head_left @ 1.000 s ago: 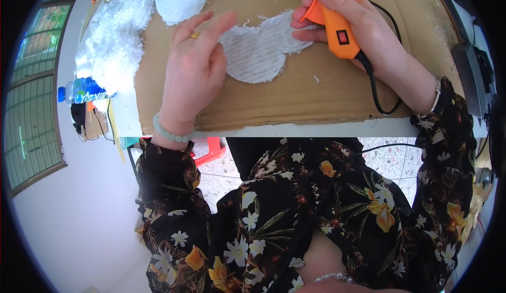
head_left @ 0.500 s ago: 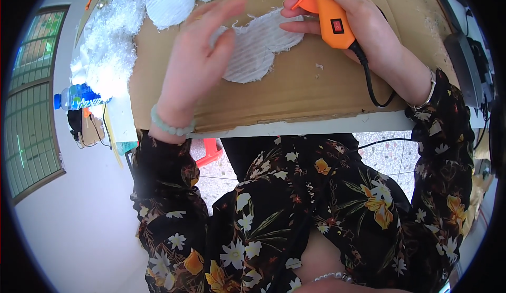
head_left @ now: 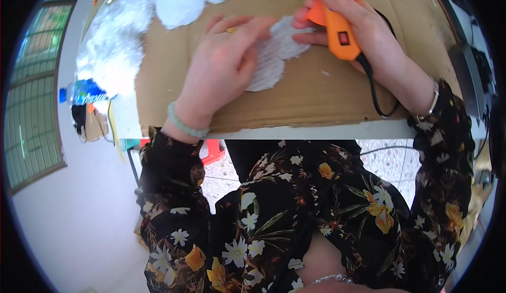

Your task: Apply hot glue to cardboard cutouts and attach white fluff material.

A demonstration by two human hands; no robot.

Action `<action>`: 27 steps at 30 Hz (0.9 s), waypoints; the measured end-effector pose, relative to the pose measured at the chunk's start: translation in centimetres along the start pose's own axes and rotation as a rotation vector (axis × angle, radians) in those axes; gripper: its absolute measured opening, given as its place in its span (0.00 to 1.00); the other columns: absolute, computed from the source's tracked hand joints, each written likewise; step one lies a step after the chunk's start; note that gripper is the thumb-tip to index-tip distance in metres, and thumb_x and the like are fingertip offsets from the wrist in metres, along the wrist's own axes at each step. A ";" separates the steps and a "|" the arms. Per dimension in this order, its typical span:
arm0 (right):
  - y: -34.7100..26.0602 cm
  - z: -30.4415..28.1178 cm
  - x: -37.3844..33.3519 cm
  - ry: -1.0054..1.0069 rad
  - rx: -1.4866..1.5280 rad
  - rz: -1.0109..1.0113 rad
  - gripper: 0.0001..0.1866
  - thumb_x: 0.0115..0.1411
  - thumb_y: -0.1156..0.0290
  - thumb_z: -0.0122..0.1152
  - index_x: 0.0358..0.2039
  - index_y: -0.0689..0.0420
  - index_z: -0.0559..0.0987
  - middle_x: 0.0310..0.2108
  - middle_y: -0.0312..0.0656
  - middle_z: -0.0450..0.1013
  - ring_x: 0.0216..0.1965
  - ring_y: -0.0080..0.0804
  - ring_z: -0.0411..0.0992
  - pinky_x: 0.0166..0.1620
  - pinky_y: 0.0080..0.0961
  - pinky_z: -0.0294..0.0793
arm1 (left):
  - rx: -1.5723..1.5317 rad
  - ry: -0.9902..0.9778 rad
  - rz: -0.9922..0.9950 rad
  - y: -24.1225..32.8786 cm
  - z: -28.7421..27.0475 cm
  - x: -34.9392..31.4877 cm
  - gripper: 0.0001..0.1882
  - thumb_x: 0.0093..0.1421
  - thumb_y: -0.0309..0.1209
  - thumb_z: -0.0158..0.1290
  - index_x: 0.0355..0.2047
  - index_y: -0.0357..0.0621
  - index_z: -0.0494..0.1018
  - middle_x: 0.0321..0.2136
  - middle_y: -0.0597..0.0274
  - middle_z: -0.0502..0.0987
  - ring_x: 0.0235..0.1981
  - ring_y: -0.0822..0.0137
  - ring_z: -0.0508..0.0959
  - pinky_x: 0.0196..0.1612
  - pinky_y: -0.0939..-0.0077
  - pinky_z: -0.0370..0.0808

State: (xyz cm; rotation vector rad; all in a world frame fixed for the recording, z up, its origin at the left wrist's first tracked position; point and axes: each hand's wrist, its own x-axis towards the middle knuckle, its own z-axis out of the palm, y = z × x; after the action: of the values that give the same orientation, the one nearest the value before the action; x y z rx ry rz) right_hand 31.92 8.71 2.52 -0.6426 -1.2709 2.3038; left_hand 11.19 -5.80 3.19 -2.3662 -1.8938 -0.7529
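My right hand is wrapped round the handle of an orange hot glue gun, which has a red switch and a black cord. The gun's barrel points left at the top of the view. My left hand is over the left part of a white, ribbed, fuzzy-edged fabric piece. Its fingers reach to the right, with the thumb apart, and hold nothing that shows. Whether they touch the fabric I cannot tell. A second white piece of similar look lies farther off to the left.
A brown cardboard sheet covers most of the white table. White fluffy stuffing is heaped at the left, beside a bottle with a blue cap and label. Dark equipment stands along the right edge.
My left hand has moved right, over more of the fabric piece. The glue gun's barrel has come farther into view, still in my right hand.
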 end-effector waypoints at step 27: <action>0.1 -0.4 0.1 -0.053 0.002 -0.048 0.16 0.75 0.58 0.48 0.48 0.59 0.73 0.42 0.44 0.76 0.48 0.34 0.77 0.56 0.42 0.79 | 0.083 0.147 0.170 0.1 1.8 1.0 0.16 0.54 0.24 0.57 0.45 0.46 0.80 0.28 0.59 0.79 0.37 0.53 0.78 0.54 0.56 0.74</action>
State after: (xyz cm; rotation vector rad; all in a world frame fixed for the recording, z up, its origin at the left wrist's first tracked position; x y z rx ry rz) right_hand 32.04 8.96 2.20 -0.5486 -1.2937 2.2966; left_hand 12.12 -4.34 2.06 -2.3143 -1.6119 -0.7923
